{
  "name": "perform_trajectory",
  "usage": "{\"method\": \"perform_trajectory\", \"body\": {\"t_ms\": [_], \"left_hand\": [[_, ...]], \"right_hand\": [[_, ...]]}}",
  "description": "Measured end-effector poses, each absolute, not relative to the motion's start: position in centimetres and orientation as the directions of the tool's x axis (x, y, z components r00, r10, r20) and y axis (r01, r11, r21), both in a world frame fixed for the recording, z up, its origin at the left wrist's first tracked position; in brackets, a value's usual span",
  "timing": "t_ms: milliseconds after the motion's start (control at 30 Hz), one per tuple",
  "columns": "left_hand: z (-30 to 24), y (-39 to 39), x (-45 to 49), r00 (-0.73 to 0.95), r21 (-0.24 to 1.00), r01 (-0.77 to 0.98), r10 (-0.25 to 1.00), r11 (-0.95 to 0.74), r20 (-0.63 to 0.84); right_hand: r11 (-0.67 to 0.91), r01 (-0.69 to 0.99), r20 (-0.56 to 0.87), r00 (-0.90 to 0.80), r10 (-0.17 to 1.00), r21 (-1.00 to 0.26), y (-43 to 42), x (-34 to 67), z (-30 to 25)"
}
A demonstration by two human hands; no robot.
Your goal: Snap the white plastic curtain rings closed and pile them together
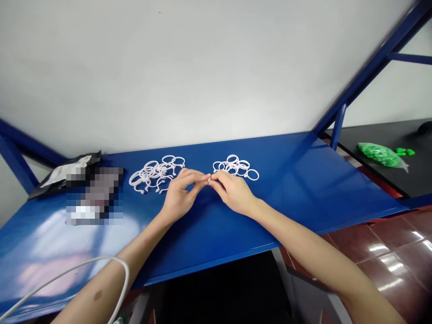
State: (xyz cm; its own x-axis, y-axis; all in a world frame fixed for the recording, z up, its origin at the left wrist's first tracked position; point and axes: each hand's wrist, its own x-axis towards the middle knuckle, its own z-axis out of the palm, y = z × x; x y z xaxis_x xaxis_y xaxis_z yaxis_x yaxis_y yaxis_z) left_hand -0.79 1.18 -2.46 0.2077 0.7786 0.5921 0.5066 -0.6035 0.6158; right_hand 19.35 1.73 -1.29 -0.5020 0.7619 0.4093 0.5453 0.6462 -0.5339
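Note:
My left hand [184, 191] and my right hand [234, 189] meet fingertip to fingertip above the blue table. Both are closed in a pinch on a white ring [209, 180], of which just a small whitish bit shows; the fingers cover the rest. To the left, near my left hand, lies a pile of thin white rings [151, 173], several of them open with small knobbed ends. Just behind my right hand is a smaller group of white rings [241, 165], which look closed into loops.
The blue table [209, 247] has its front edge close to me. At its left lie a black package [72, 168] with a white label and a blurred-out item [97, 193]. A white cable [77, 265] crosses my left forearm. Farther right, a bag of green pieces [381, 154] rests on a black surface.

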Motion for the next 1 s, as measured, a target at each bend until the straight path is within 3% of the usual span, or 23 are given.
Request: {"method": "perform_trajectory", "body": {"t_ms": [67, 200, 300, 433, 533, 633, 700, 767, 867, 1000], "left_hand": [[-2.3, 2.2, -1.9, 0.272, 0.412, 0.703, 0.754, -0.58, 0.598], [-3.1, 4.0, -4.4, 0.189, 0.084, 0.957, 0.819, -0.277, 0.541], [-4.2, 4.8, -5.5, 0.168, -0.03, 0.984, 0.857, -0.176, 0.488], [-4.3, 4.7, -5.6, 0.214, -0.057, 0.975, 0.842, -0.214, 0.496], [-3.4, 3.9, -4.6, 0.222, 0.067, 0.952, 0.825, -0.298, 0.519], [-2.2, 2.5, -3.0, 0.242, 0.385, 0.829, 0.882, -0.405, 0.405], [-1.7, 1.5, -1.9, 0.282, 0.624, 0.684, 0.926, -0.378, 0.251], [-1.5, 0.7, -1.0, 0.315, 0.775, 0.545, 0.935, -0.32, 0.165], [-1.6, 0.2, -0.5, 0.285, 0.883, 0.399, 0.949, -0.246, 0.135], [-1.9, 0.2, -0.5, 0.211, 0.917, 0.34, 0.967, -0.209, 0.142]], "right_hand": [[0.622, 0.61, 0.416, -0.463, 0.783, -0.491, 2.3, 19.5, -1.1], [0.495, 0.787, 0.376, -0.36, 0.854, -0.37, 3.9, 20.7, -1.0], [0.381, 0.873, 0.335, -0.276, 0.901, -0.304, 4.8, 21.7, -1.1], [0.347, 0.887, 0.33, -0.243, 0.912, -0.304, 4.9, 22.1, -1.0], [0.425, 0.833, 0.372, -0.292, 0.881, -0.353, 4.2, 21.6, -0.8], [0.554, 0.711, 0.412, -0.39, 0.824, -0.434, 3.3, 20.8, -0.7], [0.615, 0.63, 0.42, -0.452, 0.787, -0.474, 2.7, 20.3, -0.6], [0.647, 0.575, 0.411, -0.499, 0.762, -0.5, 2.2, 20.0, -0.4], [0.637, 0.532, 0.373, -0.524, 0.766, -0.558, 2.0, 19.7, -0.2], [0.578, 0.48, 0.336, -0.5, 0.798, -0.66, 2.3, 19.7, -0.3]]}}
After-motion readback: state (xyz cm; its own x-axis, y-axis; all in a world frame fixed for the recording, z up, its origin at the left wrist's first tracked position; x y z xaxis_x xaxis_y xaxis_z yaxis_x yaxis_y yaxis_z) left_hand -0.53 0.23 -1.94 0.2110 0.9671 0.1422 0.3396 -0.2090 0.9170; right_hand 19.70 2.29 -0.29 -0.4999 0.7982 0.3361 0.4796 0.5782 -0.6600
